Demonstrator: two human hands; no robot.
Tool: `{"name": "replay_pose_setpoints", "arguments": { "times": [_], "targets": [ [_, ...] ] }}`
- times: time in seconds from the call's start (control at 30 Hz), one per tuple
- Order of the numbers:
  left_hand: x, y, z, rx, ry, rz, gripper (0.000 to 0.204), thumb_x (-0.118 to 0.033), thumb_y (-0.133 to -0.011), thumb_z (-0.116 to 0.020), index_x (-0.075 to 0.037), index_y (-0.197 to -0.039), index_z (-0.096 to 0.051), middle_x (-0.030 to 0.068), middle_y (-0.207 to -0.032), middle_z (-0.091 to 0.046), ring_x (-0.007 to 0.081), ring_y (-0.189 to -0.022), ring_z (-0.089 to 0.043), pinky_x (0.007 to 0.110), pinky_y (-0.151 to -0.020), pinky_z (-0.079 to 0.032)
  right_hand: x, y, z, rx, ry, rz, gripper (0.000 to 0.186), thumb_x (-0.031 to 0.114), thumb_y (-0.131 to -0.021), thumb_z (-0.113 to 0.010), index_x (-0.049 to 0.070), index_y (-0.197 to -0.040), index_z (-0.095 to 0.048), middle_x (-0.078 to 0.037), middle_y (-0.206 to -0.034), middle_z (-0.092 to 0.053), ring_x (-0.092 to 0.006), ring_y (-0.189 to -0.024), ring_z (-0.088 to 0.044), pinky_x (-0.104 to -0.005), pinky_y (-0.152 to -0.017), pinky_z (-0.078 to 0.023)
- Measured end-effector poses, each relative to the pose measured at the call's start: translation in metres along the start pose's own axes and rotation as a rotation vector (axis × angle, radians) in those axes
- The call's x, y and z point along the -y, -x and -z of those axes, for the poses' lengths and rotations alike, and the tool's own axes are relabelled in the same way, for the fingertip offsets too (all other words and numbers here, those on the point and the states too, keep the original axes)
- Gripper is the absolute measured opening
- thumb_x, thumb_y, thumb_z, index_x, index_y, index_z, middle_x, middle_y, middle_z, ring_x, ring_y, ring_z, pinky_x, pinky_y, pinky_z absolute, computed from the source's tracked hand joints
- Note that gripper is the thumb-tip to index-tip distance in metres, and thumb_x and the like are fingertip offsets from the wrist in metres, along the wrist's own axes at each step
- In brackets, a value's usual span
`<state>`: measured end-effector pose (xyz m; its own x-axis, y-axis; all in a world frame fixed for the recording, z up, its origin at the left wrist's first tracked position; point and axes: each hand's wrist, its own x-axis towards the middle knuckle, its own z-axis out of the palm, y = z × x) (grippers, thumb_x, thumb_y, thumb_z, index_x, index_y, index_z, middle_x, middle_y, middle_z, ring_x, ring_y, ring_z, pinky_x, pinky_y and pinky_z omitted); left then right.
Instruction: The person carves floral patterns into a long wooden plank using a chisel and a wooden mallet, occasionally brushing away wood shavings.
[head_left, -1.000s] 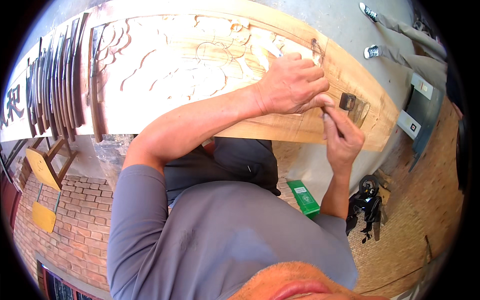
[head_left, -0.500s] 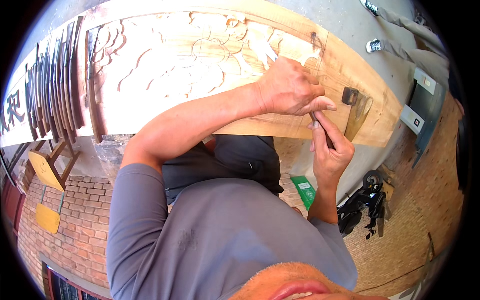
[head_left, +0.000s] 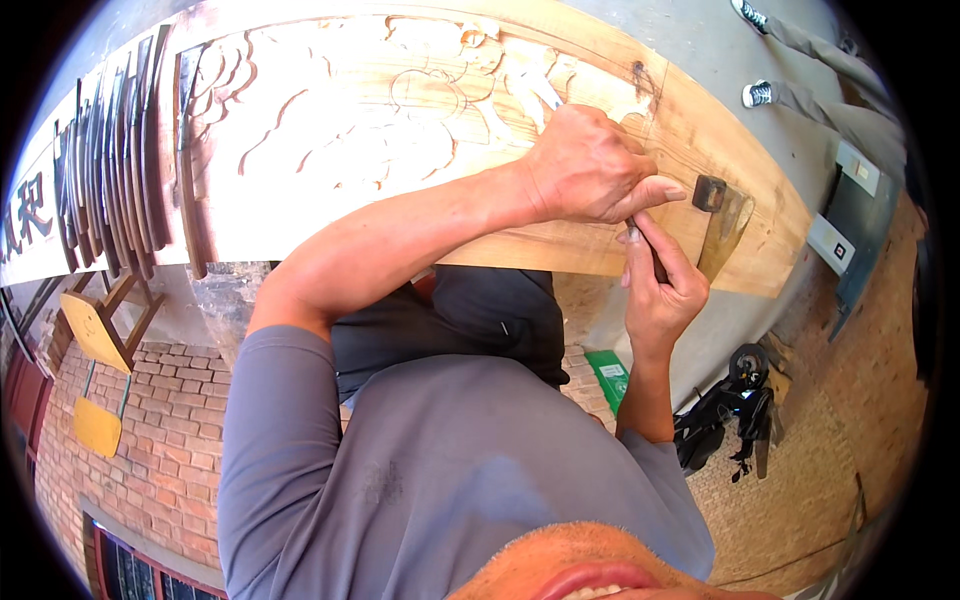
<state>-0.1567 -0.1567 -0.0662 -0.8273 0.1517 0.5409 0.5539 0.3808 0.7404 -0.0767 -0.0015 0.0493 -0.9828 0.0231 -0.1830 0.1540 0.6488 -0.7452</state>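
Note:
A carving chisel (head_left: pixel 657 262) slants over the wooden panel (head_left: pixel 560 238). My left hand (head_left: pixel 592 165) is closed around the front of it, resting on the panel beside the carved relief. A short bit of bright blade shows beyond that hand, at the edge of a raised shape; the very tip is hard to make out. Nearer to me, my right hand (head_left: pixel 665 290) grips the dark handle end, thumb and fingers wrapped along it. Most of the chisel's middle is hidden under the left hand. Scroll-like carving and drawn lines cover the panel to the left.
Several long carving tools (head_left: pixel 120 160) lie side by side on the panel's left, with one separate tool (head_left: pixel 186 165) beside them. A mallet (head_left: pixel 709 193) lies at right. Beyond are a person's shoes (head_left: pixel 757 94), a yellow-seated chair (head_left: pixel 97 427) and a black scooter-like vehicle (head_left: pixel 735 405).
My left hand has shifted slightly right and up in the picture, and the panel view has moved a little. Both hands keep their hold on the chisel.

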Motion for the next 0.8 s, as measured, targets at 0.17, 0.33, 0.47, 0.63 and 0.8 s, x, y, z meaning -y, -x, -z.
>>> {"name": "replay_pose_setpoints", "arguments": {
  "times": [0.17, 0.33, 0.47, 0.63, 0.8],
  "targets": [
    [0.002, 0.0, -0.004, 0.017, -0.012, 0.029, 0.051, -0.042, -0.104, -0.07, -0.017, -0.061, -0.064, 0.006, -0.055, -0.057, 0.0284, -0.053, -0.063, 0.044, -0.048, -0.045, -0.012, -0.005, -0.001, 0.006, -0.048, 0.025, 0.024, -0.012, -0.098, -0.075, -0.007, -0.121, -0.081, -0.012, -0.104, -0.083, -0.0092, -0.09, -0.074, -0.0239, -0.077, -0.059],
    [0.001, -0.001, -0.005, 0.06, -0.065, 0.063, 0.056, -0.044, -0.108, -0.067, -0.017, -0.059, -0.064, 0.0085, -0.053, -0.057, 0.0308, -0.051, -0.063, 0.045, -0.048, -0.045, -0.021, -0.007, -0.002, 0.005, -0.06, 0.053, 0.024, -0.012, -0.099, -0.075, -0.007, -0.121, -0.081, -0.01, -0.101, -0.083, -0.0069, -0.083, -0.071, -0.0225, -0.072, -0.056],
    [0.001, -0.002, -0.006, 0.054, -0.086, 0.075, 0.059, -0.046, -0.109, -0.066, -0.017, -0.058, -0.063, 0.0092, -0.051, -0.055, 0.0316, -0.049, -0.061, 0.045, -0.048, -0.045, -0.03, -0.011, -0.005, -0.001, -0.059, 0.085, 0.025, -0.011, -0.098, -0.076, -0.006, -0.121, -0.082, -0.007, -0.095, -0.081, -0.0034, -0.074, -0.065, -0.0208, -0.062, -0.05],
    [0.0, -0.003, -0.006, 0.07, -0.117, 0.109, 0.06, -0.046, -0.109, -0.066, -0.016, -0.057, -0.064, 0.0096, -0.049, -0.054, 0.0318, -0.048, -0.061, 0.044, -0.048, -0.045, -0.034, -0.014, -0.007, 0.004, -0.098, 0.097, 0.025, -0.011, -0.098, -0.076, -0.004, -0.121, -0.082, -0.002, -0.087, -0.077, -0.0021, -0.068, -0.06, -0.0211, -0.058, -0.045],
    [0.004, -0.002, -0.01, 0.043, -0.133, 0.114, 0.061, -0.046, -0.108, -0.068, -0.015, -0.056, -0.063, 0.009, -0.05, -0.055, 0.032, -0.047, -0.06, 0.045, -0.049, -0.044, -0.041, -0.017, -0.009, 0.014, -0.131, 0.097, 0.025, -0.011, -0.099, -0.076, -0.003, -0.122, -0.083, 0.001, -0.082, -0.072, -0.0017, -0.066, -0.058, -0.0212, -0.056, -0.044]
  ]
}}
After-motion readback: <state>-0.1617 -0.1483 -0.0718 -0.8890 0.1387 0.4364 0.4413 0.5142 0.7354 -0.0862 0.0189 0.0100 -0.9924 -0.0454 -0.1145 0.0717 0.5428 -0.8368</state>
